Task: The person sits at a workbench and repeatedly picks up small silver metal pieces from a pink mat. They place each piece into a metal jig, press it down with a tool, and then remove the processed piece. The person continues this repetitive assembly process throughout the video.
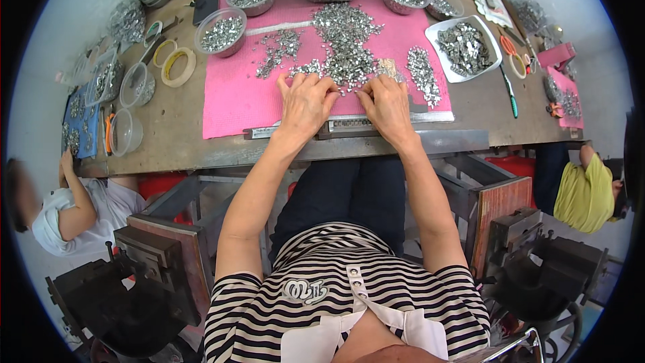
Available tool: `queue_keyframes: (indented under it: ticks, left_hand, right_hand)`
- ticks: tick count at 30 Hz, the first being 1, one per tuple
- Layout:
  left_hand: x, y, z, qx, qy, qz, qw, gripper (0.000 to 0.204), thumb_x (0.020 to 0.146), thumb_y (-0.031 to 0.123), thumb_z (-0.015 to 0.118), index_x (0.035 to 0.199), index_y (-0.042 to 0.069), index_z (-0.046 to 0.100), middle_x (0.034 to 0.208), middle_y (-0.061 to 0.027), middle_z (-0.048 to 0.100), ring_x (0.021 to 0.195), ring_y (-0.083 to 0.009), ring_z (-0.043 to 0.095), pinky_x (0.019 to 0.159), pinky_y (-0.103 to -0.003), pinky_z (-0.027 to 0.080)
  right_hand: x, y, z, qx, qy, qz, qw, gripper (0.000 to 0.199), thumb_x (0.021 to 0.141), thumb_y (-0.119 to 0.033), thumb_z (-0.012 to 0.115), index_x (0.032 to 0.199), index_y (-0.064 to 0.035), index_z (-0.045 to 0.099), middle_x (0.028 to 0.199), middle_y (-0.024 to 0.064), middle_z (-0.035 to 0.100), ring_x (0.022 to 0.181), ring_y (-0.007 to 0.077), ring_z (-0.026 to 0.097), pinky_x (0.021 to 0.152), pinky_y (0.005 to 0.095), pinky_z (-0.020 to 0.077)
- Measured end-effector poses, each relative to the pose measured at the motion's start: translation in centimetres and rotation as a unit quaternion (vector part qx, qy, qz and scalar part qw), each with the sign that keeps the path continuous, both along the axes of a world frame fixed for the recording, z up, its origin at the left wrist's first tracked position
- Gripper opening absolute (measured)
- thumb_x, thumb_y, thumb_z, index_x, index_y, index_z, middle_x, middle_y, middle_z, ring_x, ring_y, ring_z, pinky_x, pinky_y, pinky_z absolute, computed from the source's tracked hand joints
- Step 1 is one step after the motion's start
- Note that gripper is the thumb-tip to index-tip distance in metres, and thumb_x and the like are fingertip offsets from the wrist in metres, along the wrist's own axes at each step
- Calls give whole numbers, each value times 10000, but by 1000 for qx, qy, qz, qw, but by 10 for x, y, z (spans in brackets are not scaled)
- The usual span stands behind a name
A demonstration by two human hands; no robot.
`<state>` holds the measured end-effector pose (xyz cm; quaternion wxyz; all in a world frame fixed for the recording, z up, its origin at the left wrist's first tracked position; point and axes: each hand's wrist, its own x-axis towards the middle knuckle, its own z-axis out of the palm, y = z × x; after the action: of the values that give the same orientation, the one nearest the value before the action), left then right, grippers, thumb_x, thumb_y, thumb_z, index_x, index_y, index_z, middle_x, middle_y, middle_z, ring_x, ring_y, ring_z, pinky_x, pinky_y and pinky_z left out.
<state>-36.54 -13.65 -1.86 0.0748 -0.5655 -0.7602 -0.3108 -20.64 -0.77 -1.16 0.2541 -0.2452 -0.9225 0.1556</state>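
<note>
Small shiny metal pieces (346, 54) lie heaped on a pink mat (228, 104) in front of me. At the near edge of that heap, my left hand (306, 104) has its thumb and fingertips drawn together in a pinch. Close by, my right hand (388, 109) pinches in the same way, its thumb pointing toward the left one. Whatever is between the fingertips is too small to make out. Just under both hands, a slotted metal strip (349, 123) runs along the mat's near edge. A smaller group of pieces (422, 75) lies right of my right hand.
Plastic tubs of metal pieces (222, 32) line the back, with a white square dish (496, 61) at right. Tape rolls (179, 69) and empty clear tubs (125, 132) stand at left. Orange scissors (508, 46) and a toothbrush (513, 104) lie right. People sit at both sides.
</note>
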Motion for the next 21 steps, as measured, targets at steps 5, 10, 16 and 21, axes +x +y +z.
queue_keyframes:
  ticks: [5,10,16,21]
  left_hand:
    - [-2,-1,-2,10,6,-9,1000,113,876,281,780,920,179,759,845,-1,651,918,-226,607,1012,-524,310]
    - [-1,0,0,9,-9,-11,1000,110,879,273,778,920,174,755,842,1,645,919,-225,604,1021,-529,306]
    - [-2,-2,1,5,-20,-24,999,77,871,221,775,901,158,742,861,-27,637,946,-250,592,1038,-582,295]
    - [-2,-3,3,1,-28,-27,999,63,878,207,767,902,155,743,879,-33,644,942,-259,595,1048,-589,290]
  right_hand:
    - [20,-11,9,-28,49,54,997,61,894,-74,724,883,-46,671,852,77,625,859,273,611,816,410,394]
    - [41,-29,18,-54,64,88,993,33,895,-33,709,914,-34,682,863,68,623,882,264,614,854,392,405]
    - [44,-28,16,-54,67,90,992,37,883,-50,733,912,-45,711,896,56,649,909,254,624,861,385,413]
    - [19,-6,3,8,69,35,997,59,874,-68,745,932,-64,736,895,52,661,880,250,621,823,395,404]
